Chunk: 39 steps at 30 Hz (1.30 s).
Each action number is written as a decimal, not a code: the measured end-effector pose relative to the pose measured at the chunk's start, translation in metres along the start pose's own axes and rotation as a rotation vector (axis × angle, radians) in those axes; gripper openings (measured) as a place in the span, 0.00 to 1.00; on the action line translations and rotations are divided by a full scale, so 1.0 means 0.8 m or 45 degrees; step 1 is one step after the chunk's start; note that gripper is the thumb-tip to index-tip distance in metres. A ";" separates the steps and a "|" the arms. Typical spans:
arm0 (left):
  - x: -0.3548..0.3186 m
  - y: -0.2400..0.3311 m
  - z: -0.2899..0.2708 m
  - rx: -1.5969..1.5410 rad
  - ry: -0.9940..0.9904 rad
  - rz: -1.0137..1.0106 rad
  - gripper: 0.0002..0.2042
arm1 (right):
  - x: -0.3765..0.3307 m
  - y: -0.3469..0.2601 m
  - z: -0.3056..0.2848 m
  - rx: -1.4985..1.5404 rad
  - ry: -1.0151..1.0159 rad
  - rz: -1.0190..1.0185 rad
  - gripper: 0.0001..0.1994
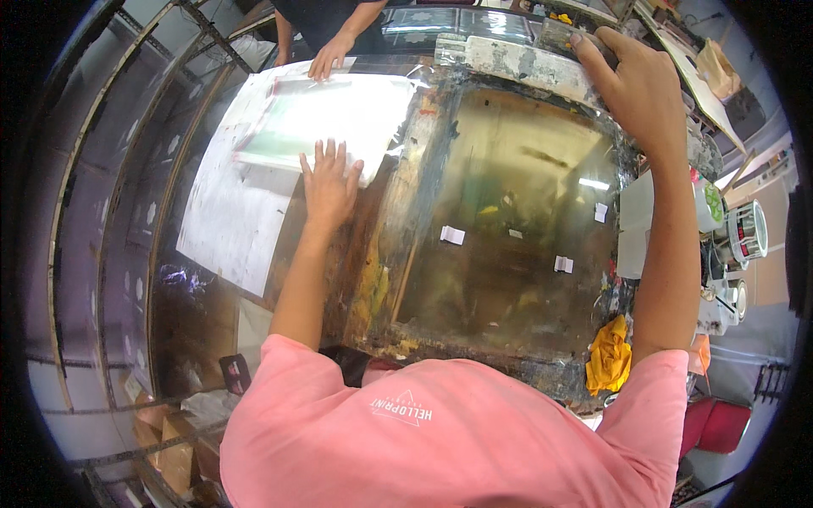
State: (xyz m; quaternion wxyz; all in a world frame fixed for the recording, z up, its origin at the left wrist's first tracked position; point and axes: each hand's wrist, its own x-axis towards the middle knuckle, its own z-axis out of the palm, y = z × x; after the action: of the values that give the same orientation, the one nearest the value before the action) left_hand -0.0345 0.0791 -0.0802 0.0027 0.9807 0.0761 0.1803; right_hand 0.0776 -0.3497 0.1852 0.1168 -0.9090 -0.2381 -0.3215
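My left hand [331,188] lies flat with its fingers spread on the near edge of a glossy white sheet [356,110], which has a pale green patch. Under it a larger white paper [229,224] reaches toward the left. At the far right, my right hand [639,89] is closed around a stained grey bar [559,38]; its fingertips are partly hidden. Between my arms is a large framed screen [508,203] with a translucent yellowish-brown surface and a paint-smeared frame. Small white pieces [452,234] sit on it. A pale, stained bar [529,68] runs along its far side.
Across the table, another person's hand [332,57] rests on the sheet's far edge. A crumpled yellow cloth [608,356] lies by the screen's near right corner. White tubs [747,230] stand at the right. Metal racks [102,203] line the left side, with boxes [174,440] below.
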 end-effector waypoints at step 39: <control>-0.071 0.364 0.010 -0.503 -0.345 0.756 0.59 | -0.003 -0.003 0.000 0.012 0.078 -0.047 0.28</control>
State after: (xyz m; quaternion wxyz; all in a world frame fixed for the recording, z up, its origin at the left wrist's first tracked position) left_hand -0.0408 -0.2168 -0.0978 0.1494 0.9556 -0.2485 0.0530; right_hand 0.0747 -0.3483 0.1835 0.1222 -0.8936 -0.2527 -0.3501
